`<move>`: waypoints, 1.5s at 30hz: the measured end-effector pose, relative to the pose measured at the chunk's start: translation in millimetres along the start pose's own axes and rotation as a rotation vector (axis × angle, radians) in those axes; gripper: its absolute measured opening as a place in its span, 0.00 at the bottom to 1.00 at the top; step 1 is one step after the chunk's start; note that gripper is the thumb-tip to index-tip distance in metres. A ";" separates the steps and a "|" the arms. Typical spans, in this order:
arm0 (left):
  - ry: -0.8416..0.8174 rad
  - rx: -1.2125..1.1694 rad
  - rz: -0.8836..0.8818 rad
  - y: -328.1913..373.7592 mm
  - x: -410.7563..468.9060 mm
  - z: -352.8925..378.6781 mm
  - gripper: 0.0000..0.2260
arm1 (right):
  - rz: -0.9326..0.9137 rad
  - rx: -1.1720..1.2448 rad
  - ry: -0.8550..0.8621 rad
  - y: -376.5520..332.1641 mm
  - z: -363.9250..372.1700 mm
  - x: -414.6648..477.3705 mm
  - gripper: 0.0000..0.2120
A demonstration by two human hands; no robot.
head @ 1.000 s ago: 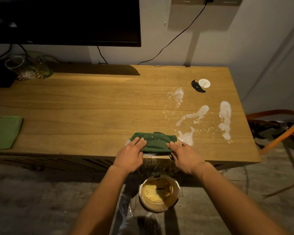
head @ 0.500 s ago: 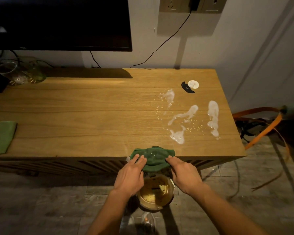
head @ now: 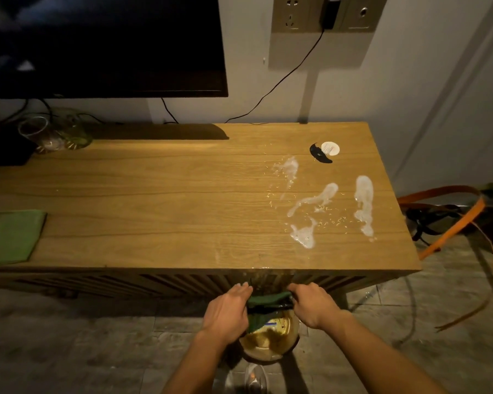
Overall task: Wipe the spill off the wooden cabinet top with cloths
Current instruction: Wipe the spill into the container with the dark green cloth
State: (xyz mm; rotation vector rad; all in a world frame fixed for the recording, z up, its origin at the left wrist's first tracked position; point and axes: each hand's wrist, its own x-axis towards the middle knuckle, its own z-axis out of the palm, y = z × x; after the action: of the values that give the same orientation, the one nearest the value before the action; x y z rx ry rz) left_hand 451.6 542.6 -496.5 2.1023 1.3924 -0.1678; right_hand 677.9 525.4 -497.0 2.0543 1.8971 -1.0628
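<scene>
spill [head: 325, 200] (white streaks) beside black scrap [head: 319, 155].

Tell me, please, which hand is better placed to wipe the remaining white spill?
The right hand: the white spill lies on the cabinet top's right part, and that hand already grips the dark green cloth.

Light green cloth [head: 12, 237] cut off left

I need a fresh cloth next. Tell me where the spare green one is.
The spare green cloth lies flat at the far left of the cabinet top, near its front edge, away from the white spill on the right.
</scene>
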 end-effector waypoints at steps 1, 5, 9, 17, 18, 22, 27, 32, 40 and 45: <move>-0.012 0.010 -0.005 2.2 0.0 -1.9 0.24 | -0.008 0.000 -0.008 1.2 -4.6 0.0 0.12; -0.076 0.055 -0.021 11.0 -4.8 -13.2 0.24 | -0.028 0.023 -0.045 4.5 -19.9 -8.4 0.12; -0.111 0.085 -0.019 17.8 -5.7 -35.0 0.21 | -0.039 -0.008 -0.142 9.3 -33.1 -19.3 0.13; -0.175 0.146 0.039 23.9 2.8 -72.9 0.20 | -0.020 0.194 -0.192 9.5 -53.1 -29.8 0.09; -0.192 0.134 0.056 23.8 4.4 -79.0 0.19 | -0.014 0.209 -0.181 8.8 -56.5 -29.3 0.09; -0.207 0.004 0.067 17.6 15.1 -101.4 0.14 | 0.003 0.250 -0.175 2.5 -71.5 -24.0 0.09; -0.357 -0.094 -0.002 12.1 38.9 -111.3 0.16 | 0.025 0.204 -0.270 -7.6 -92.4 -13.7 0.09; -0.586 -0.092 -0.030 2.3 66.5 -118.4 0.20 | 0.001 0.098 -0.437 -24.2 -121.1 -2.0 0.10; -0.698 -0.133 0.138 4.8 167.9 -240.4 0.13 | 0.068 0.028 -0.560 -62.5 -263.6 59.9 0.11; -0.370 -0.258 0.183 10.2 242.5 -310.5 0.13 | 0.123 0.016 -0.399 -69.0 -363.4 122.6 0.09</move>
State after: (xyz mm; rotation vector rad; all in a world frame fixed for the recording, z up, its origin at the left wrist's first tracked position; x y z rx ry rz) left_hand 499.9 902.1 -342.4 1.8570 0.9457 -0.2719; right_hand 750.1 838.2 -276.2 1.7715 1.5506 -1.3383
